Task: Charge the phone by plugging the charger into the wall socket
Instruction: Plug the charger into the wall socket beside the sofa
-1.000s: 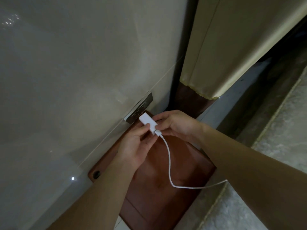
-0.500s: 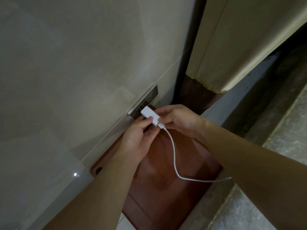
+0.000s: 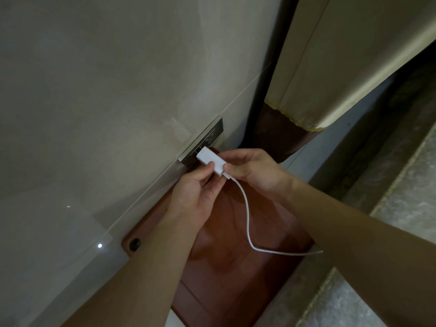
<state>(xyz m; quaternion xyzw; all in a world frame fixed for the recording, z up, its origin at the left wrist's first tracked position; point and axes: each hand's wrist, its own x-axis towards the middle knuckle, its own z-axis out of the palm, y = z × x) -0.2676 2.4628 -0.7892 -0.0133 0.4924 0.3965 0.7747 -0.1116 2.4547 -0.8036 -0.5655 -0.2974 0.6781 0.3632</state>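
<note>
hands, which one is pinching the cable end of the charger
The right hand: its fingers pinch the charger where the white cable leaves. The left hand grips the body from below.

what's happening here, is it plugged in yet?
A person is holding a small white charger in both hands at a wall socket set low on the wall. The left hand pinches it from below and the right hand grips the end where the white cable comes out. The charger's front end is right at the socket face, but whether the prongs are fully seated cannot be told. The cable hangs loose and passes behind the right forearm. No phone is in view.
</note>
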